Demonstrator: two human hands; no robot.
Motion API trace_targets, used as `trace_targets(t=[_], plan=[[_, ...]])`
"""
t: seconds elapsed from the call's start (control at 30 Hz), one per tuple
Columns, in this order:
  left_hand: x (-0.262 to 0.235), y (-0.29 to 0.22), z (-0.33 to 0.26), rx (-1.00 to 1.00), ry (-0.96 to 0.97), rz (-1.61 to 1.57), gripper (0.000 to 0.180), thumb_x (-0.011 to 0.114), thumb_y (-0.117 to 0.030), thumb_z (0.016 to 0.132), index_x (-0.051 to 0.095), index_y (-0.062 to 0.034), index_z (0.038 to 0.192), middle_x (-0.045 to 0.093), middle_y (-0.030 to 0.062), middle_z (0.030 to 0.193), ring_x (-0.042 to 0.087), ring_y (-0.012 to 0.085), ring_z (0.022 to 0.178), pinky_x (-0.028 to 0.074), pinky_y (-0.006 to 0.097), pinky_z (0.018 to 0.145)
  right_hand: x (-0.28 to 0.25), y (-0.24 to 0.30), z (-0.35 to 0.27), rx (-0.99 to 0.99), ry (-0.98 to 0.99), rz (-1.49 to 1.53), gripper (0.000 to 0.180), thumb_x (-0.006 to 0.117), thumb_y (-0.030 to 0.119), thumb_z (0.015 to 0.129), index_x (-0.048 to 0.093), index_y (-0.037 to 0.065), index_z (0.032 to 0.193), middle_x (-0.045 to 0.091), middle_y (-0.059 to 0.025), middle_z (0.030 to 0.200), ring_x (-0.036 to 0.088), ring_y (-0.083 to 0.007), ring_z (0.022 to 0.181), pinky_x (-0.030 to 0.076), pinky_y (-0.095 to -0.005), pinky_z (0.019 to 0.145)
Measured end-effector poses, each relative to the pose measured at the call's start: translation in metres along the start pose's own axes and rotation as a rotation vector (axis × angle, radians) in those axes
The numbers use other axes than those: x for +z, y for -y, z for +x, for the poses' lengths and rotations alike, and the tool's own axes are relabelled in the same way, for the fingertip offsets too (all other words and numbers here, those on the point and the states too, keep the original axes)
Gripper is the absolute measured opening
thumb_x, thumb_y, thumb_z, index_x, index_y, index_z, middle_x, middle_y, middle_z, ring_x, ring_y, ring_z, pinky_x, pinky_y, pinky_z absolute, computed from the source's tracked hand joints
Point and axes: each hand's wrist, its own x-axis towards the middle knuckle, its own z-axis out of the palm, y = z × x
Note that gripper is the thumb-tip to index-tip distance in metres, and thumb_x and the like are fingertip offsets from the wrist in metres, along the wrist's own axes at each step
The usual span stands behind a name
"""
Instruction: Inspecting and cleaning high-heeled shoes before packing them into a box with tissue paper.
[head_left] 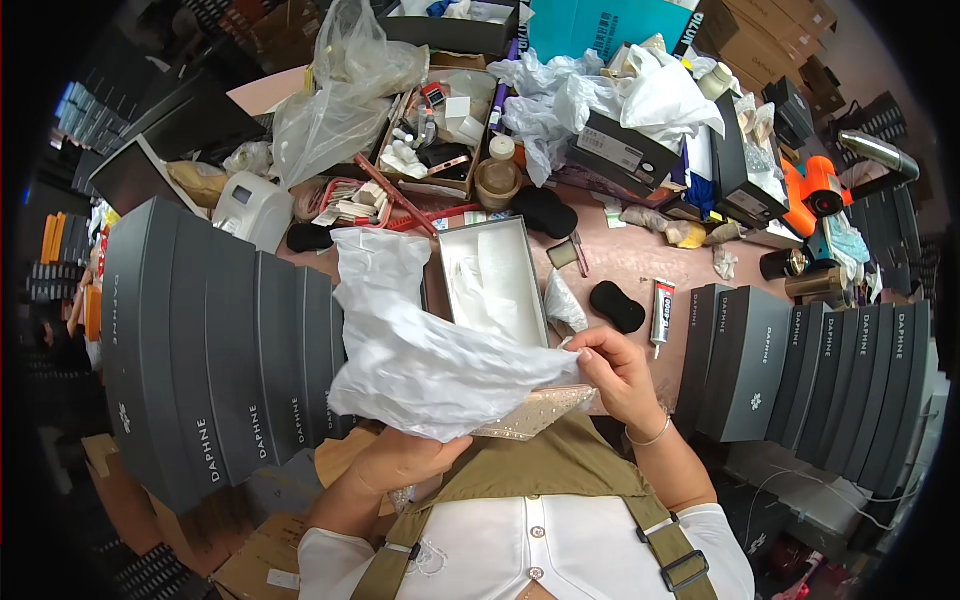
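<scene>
Fingers (598, 344) of the right hand (622, 378) pinched tissue (420, 345) beside the open box (531, 270), seemingly keeping it spread; the left hand's (420, 458) I couldn't tell.

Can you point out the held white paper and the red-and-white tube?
White paper (430, 350), head view: middle of the crumpled sheet.
Red-and-white tube (662, 314), head view: middle of its body.

This seems to be a workshop or packing room. On the pinkish table (648, 262) there are a squeeze tube (662, 312), a thread spool (562, 253) and crumpled white paper (668, 98); dark grey boxes (738, 372) stand in rows at both sides, with brown cartons (775, 40) beyond.
</scene>
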Motion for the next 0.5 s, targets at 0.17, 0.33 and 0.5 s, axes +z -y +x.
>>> trace_targets(t=[0.17, 0.33, 0.5], plan=[[0.001, 0.004, 0.009, -0.214, 0.002, -0.049, 0.013, 0.060, -0.008, 0.073, 0.059, 0.0050, 0.073, 0.056, 0.0227, 0.064, 0.055, 0.0400, 0.059, 0.045, 0.044, 0.059, -0.002, 0.019, 0.012, -0.242, 0.075, -0.090, 0.036, 0.059, 0.006, 0.086, 0.052, 0.000, 0.120, 0.062, -0.0075, 0.101, 0.056, -0.0148, 0.095, 0.044, -0.0279, 0.085], [0.004, 0.002, 0.016, -0.137, 0.076, 0.011, 0.024, 0.062, -0.014, 0.076, 0.056, 0.0054, 0.062, 0.052, 0.0236, 0.055, 0.055, 0.0400, 0.052, 0.045, 0.045, 0.052, -0.004, 0.029, 0.029, -0.263, 0.198, -0.323, 0.038, 0.065, 0.016, 0.084, 0.056, 0.001, 0.118, 0.066, -0.0135, 0.102, 0.063, -0.0211, 0.089, 0.048, -0.0297, 0.080], [0.006, -0.006, 0.019, -0.135, 0.109, 0.079, 0.022, 0.062, -0.014, 0.079, 0.059, 0.0051, 0.069, 0.056, 0.0229, 0.060, 0.058, 0.0392, 0.056, 0.047, 0.045, 0.055, 0.002, 0.012, 0.047, -0.028, 0.303, -0.087, 0.022, 0.062, 0.019, 0.089, 0.062, -0.001, 0.098, 0.061, -0.0057, 0.075, 0.051, -0.0079, 0.068, 0.044, -0.0254, 0.063]])
